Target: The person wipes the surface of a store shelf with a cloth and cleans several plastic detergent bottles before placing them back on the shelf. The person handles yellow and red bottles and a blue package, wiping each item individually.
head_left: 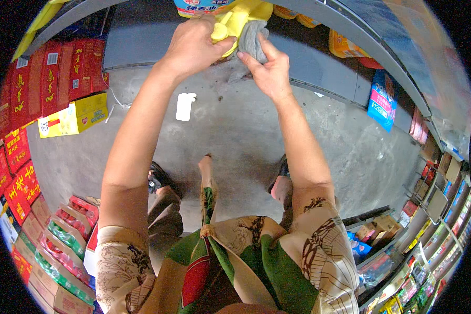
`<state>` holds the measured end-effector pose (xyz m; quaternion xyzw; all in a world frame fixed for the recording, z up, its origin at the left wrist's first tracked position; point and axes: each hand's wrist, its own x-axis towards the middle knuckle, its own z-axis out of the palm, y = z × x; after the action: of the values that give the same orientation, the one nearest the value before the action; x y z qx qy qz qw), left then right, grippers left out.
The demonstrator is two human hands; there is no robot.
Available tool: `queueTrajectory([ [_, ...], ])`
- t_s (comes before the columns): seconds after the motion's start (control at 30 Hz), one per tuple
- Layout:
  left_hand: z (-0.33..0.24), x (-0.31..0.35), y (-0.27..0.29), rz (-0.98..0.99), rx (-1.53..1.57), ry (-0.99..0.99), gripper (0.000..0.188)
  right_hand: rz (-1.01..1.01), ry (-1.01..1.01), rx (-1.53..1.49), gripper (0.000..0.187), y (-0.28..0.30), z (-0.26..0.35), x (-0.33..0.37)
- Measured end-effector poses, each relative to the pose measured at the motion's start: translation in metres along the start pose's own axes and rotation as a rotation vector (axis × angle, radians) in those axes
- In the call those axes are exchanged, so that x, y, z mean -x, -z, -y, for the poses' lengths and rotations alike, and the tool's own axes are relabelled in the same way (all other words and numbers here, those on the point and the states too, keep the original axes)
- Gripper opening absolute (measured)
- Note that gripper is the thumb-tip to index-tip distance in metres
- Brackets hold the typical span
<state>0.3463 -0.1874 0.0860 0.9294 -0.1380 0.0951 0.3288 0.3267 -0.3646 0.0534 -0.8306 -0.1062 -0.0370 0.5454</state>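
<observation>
Our left hand (193, 47) is closed on a yellow container (247, 11) beside its round cap (220, 32), at the top centre of the frame; some fingers are hidden from us. With our right hand (272, 65) we pinch a gray cloth (252, 41) between thumb and fingers. It lies right of the cap, seemingly against the container, its long axis roughly vertical in the frame; of our 2 hands, the right is nearer to it.

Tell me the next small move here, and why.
Perhaps wipe the gray cloth over the yellow bottle: the right hand holds the cloth, which appears to touch the bottle, while the left hand grips near its round cap.
</observation>
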Motion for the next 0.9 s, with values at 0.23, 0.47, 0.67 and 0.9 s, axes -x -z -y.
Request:
queueTrajectory([
  [0.23, 0.015, 0.011, 0.001, 0.044, 0.271, 0.036, 0.029, 0.428, -0.054, 0.380, 0.060, 0.003, 0.047, -0.012],
  [0.47, 0.008, 0.007, 0.004, 0.078, 0.209, -0.035, 0.025, 0.481, 0.205, 0.310, 0.049, 0.019, 0.032, -0.044],
  [0.67, 0.013, 0.006, 0.005, 0.097, 0.271, 0.090, 0.030, 0.261, 0.222, 0.511, 0.037, 0.024, -0.004, 0.001],
  [0.9, 0.000, 0.008, 0.014, 0.041, -0.070, 0.096, 0.046, -0.083, -0.146, 0.183, 0.032, 0.073, -0.053, -0.016],
])
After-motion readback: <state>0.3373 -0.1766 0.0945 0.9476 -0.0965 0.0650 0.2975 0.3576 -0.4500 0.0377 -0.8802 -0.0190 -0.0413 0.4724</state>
